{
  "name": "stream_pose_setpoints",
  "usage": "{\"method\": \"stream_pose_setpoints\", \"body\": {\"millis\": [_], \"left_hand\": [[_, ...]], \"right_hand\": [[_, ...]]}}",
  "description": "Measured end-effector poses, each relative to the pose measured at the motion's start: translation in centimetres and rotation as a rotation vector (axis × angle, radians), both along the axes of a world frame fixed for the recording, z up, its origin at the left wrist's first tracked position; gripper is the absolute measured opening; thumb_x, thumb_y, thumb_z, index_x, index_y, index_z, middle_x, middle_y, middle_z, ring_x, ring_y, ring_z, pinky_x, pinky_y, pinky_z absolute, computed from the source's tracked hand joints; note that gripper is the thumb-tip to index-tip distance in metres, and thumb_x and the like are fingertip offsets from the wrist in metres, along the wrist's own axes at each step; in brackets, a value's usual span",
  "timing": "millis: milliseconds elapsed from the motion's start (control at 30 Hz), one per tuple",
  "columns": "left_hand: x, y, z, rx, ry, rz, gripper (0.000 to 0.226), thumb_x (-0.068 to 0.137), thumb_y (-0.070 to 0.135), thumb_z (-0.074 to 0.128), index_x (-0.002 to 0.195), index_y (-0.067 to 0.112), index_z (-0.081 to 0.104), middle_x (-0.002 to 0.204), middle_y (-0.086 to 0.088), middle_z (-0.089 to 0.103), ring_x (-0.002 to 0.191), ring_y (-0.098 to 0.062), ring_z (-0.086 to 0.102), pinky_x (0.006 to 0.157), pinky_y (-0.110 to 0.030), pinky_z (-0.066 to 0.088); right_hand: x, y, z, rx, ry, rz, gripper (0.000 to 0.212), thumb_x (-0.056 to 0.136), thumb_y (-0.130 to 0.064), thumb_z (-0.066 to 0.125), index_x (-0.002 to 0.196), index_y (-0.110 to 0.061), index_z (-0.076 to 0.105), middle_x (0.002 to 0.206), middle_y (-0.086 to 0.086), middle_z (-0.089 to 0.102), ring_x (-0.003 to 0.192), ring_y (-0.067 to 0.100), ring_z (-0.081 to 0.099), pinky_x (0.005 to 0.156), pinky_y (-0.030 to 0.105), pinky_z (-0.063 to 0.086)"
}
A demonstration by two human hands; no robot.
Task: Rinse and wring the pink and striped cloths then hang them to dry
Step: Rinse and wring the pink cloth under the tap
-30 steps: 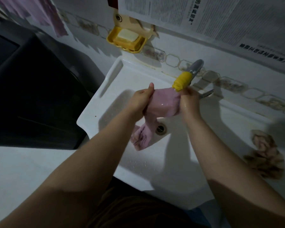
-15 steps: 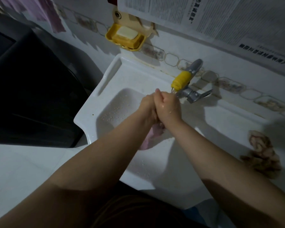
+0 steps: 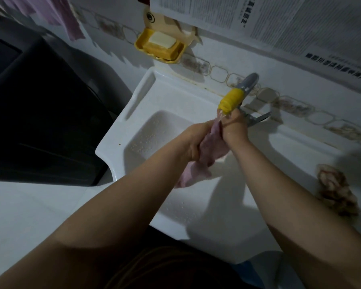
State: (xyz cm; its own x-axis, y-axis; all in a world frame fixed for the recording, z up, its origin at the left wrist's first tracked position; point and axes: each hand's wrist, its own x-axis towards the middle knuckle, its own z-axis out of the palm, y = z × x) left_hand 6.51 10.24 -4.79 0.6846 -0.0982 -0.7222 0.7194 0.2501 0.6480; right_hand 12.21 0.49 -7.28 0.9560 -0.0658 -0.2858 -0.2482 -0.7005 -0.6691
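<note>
Pink cloth (image 3: 214, 146) gripped above sink (image 3: 138, 97)

Left hand (image 3: 193, 140), right hand (image 3: 234, 128); both clenched

My feed is dim, light falling from above and behind me; my arms throw hard shadows across the white sink (image 3: 121, 140). The left side sinks into black (no detail there), and the wide lens bends the edges.

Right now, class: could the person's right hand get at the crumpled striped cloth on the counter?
Probably yes, once it lets go: the right hand is gripping the pink cloth, but the striped cloth lies on that arm's side with only bare counter between.
</note>
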Motion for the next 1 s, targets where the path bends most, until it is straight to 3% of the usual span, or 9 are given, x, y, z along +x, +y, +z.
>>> {"method": "stream_pose_setpoints", "body": {"millis": [133,200,300,467,600,700,767,833,1000], "left_hand": [[1.3,3.4,-1.0,-0.025,0.022,0.064,0.046,0.097,0.048,0.045,0.092,0.005,0.061,0.093,-0.015,0.063,0.084,-0.024,0.061,0.079,-0.033,0.05],[1.8,4.4,-1.7,0.046,-0.023,-0.004,0.05,0.097,0.05,0.041,0.092,0.005,0.061,0.088,-0.016,0.062,0.085,-0.027,0.06,0.068,-0.032,0.048],[2.2,5.3,-1.9,0.243,-0.168,-0.191,0.049,0.098,0.047,0.043,0.095,0.002,0.062,0.077,-0.015,0.057,0.069,-0.027,0.053,0.056,-0.031,0.04],[1.2,5.5,-2.7,0.372,-0.235,-0.464,0.066,0.078,0.067,0.05,0.095,0.007,0.071,0.093,-0.012,0.073,0.084,-0.027,0.067,0.082,-0.039,0.053],[-0.2,5.6,-4.8,0.251,-0.282,-0.233,0.065,0.084,0.056,0.054,0.093,-0.008,0.065,0.087,-0.022,0.063,0.079,-0.026,0.059,0.083,-0.042,0.046],[-0.2,4.1,-4.3,-0.006,-0.193,0.128,0.053,0.093,0.042,0.053,0.11,-0.007,0.064,0.105,-0.028,0.062,0.098,-0.04,0.062,0.087,-0.045,0.05],[0.5,2.3,-3.5,-0.032,-0.05,0.34,0.049,0.094,0.044,0.052,0.091,-0.003,0.065,0.086,-0.024,0.065,0.091,-0.038,0.067,0.078,-0.037,0.055],[0.8,0.5,-2.9,-0.058,0.053,0.388,0.049,0.096,0.044,0.048,0.075,0.002,0.061,0.065,-0.018,0.062,0.072,-0.029,0.067,0.062,-0.029,0.055],[0.4,-2.3,-1.2,0.039,0.032,0.306,0.029,0.096,0.034,0.049,0.088,0.011,0.065,0.087,-0.015,0.067,0.087,-0.028,0.065,0.08,-0.042,0.054]], "right_hand": [[-0.7,-1.5,-0.7,0.397,0.404,0.084,0.055,0.078,-0.065,0.052,0.104,-0.018,0.064,0.111,0.014,0.065,0.098,0.024,0.059,0.086,0.04,0.047],[-1.6,-2.0,-0.1,0.35,0.523,0.271,0.068,0.07,-0.079,0.053,0.092,-0.017,0.068,0.09,0.007,0.069,0.083,0.019,0.064,0.072,0.032,0.051],[-1.7,-2.7,-0.2,0.344,0.357,0.408,0.031,0.088,-0.047,0.058,0.086,-0.019,0.07,0.077,-0.001,0.069,0.076,0.016,0.064,0.065,0.029,0.049],[-1.5,-2.8,0.0,0.706,0.247,0.087,0.019,0.092,-0.022,0.053,0.079,-0.019,0.066,0.075,-0.005,0.072,0.077,0.01,0.066,0.072,0.027,0.051],[-1.0,-2.8,0.7,1.005,0.327,-0.077,0.021,0.09,-0.034,0.058,0.087,-0.015,0.066,0.091,0.01,0.067,0.099,0.027,0.062,0.097,0.044,0.048],[-1.5,-2.1,0.8,0.902,0.329,-0.146,0.036,0.081,-0.048,0.066,0.092,-0.013,0.07,0.095,0.01,0.07,0.097,0.025,0.066,0.096,0.046,0.05],[-3.2,-0.6,1.0,0.613,0.201,-0.05,0.035,0.089,-0.044,0.059,0.072,-0.014,0.065,0.073,0.002,0.066,0.074,0.011,0.064,0.074,0.024,0.052],[-5.0,1.2,1.5,0.32,0.059,0.063,0.047,0.094,-0.044,0.049,0.06,-0.013,0.054,0.063,0.003,0.062,0.064,0.012,0.061,0.061,0.023,0.043],[-2.3,1.2,1.5,0.146,0.006,-0.048,0.036,0.098,-0.028,0.041,0.09,-0.002,0.065,0.1,0.021,0.066,0.098,0.033,0.06,0.07,0.026,0.035]]}}
